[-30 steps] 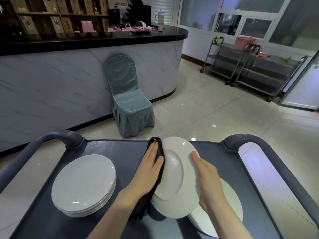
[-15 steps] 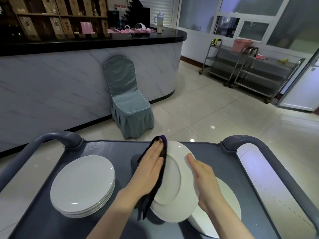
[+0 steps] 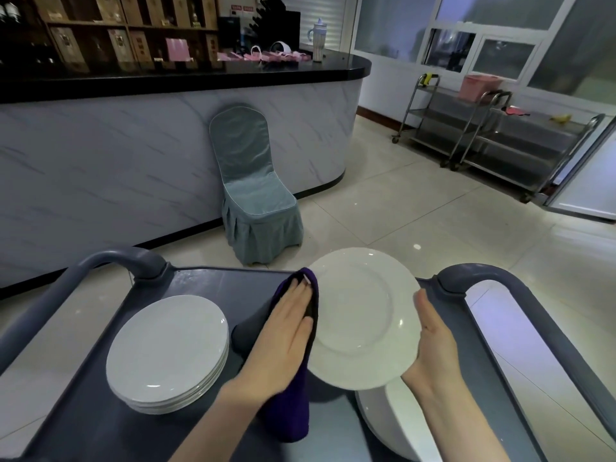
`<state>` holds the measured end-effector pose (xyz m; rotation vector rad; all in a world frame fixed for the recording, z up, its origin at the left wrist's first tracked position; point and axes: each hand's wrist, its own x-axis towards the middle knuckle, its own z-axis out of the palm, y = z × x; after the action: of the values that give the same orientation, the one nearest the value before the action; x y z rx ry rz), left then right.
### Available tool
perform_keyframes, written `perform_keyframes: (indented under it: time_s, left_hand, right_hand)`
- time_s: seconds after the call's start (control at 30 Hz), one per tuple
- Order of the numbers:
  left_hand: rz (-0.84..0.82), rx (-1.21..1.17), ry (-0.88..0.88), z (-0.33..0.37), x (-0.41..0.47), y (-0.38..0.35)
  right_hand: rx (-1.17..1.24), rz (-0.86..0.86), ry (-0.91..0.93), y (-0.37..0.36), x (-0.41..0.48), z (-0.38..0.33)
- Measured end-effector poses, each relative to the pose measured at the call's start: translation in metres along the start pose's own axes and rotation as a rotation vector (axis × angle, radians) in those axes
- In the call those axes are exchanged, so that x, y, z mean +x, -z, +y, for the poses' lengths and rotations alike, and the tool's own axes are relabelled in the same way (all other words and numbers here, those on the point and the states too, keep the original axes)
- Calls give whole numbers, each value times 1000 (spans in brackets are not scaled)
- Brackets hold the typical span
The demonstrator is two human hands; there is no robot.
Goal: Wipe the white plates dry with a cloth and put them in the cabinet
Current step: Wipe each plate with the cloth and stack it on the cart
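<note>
Plate (image 3: 363, 318) turned face-up, cloth (image 3: 290, 418) at its rim, stack (image 3: 166, 351) left, chair (image 3: 256, 195) ahead

Head-worn view, forward and downward

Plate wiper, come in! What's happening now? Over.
Left hand flat, pressing purple cloth against white plate. Right hand open, steadying its other edge. Nothing in the way.
</note>
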<state>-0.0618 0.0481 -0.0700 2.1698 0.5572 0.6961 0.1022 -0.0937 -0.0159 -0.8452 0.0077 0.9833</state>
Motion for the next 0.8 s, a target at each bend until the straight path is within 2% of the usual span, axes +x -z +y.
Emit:
perform_keyframes:
  time_s: [0.2,0.27,0.33,0.47,0.57,0.7,0.8]
  left_hand:
    - [33,-90,95,-9,-8,-5]
    - [109,17,25,-6,-27,-17]
    - [137,179,-119,0,-41,-32]
    - [20,400,-189,18,-49,-48]
    - [-100,563,-230,34,-42,-50]
    - [-147,574,-229,44,-30,-36]
    - [-89,488,-199,29,-38,-35]
  right_hand:
    - [-49,7,-9,-6,1,-1]
    - [1,45,-6,-9,3,-3]
    - [42,101,16,-12,6,-4]
    - [94,222,8,-19,4,9]
    - [30,294,51,-23,2,21]
    - [-28,335,85,-25,2,24]
    - [-19,308,133,-27,2,15]
